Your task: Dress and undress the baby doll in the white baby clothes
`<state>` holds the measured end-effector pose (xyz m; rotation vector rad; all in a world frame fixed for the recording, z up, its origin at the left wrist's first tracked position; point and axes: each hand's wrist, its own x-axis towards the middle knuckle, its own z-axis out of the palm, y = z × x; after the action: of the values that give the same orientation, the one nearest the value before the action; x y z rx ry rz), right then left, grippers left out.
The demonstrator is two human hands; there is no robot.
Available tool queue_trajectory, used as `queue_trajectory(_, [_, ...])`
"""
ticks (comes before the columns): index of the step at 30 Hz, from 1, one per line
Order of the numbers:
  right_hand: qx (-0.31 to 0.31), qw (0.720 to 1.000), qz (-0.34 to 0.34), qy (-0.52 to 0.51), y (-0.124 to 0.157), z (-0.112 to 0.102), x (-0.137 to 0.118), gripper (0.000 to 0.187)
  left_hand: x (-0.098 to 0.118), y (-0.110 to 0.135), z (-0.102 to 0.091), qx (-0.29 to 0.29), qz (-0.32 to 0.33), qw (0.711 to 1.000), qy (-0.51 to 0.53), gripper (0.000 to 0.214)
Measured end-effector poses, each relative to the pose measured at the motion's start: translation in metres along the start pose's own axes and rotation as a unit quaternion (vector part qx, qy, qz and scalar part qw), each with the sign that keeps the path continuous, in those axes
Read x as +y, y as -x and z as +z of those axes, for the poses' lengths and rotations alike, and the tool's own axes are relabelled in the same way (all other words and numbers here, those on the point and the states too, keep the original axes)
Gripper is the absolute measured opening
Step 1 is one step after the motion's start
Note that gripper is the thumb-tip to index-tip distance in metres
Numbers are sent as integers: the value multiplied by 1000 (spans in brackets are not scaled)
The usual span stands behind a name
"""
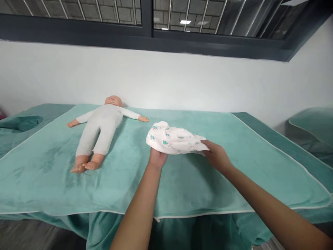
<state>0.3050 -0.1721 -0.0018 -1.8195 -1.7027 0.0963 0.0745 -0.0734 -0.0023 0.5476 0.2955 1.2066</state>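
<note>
The cloth [174, 139], a small white piece printed with little blue-green figures, was held low over the middle of the towel [208, 194], bunched and rounded at its left end and thinning to a flat edge at its right; whether its underside brushed the towel could not be told. It looked light, soft and limp, the kind of fabric that would sag and fold wherever it was not supported. It seemed neither fragile nor slippery, and best taken by a pinch at an edge or corner, since a grip in the middle would only gather it into a lump. The left hand [156, 158] was tucked beneath the bunched left end with its fingers hidden by the fabric, so whether they were closed on it or merely propping it could not be told. The right hand [218, 157] was closed on the right edge, fingers over the top of the fabric. Both forearms were bare and reached in from the near side. The teal towel, edged in white piping, covered a bed and hung over its near side. To the left, well apart from the cloth, a doll [100, 130] in a white suit lay on its back, arms spread, head toward the wall [182, 76]. A pillow [314, 123] showed at the far right, and a dark-framed window [145, 21] ran above.
</note>
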Motion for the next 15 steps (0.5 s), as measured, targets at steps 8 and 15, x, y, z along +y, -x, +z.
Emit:
queue_trajectory(8, [22, 902, 151, -404, -9, -82, -56, 46, 1, -6, -2, 29, -2, 1000, 8, 50])
queue_trajectory(15, [-154, 896, 23, -415, -4, -34, -77, 53, 1, -6, -6, 18, 3, 1000, -17, 59])
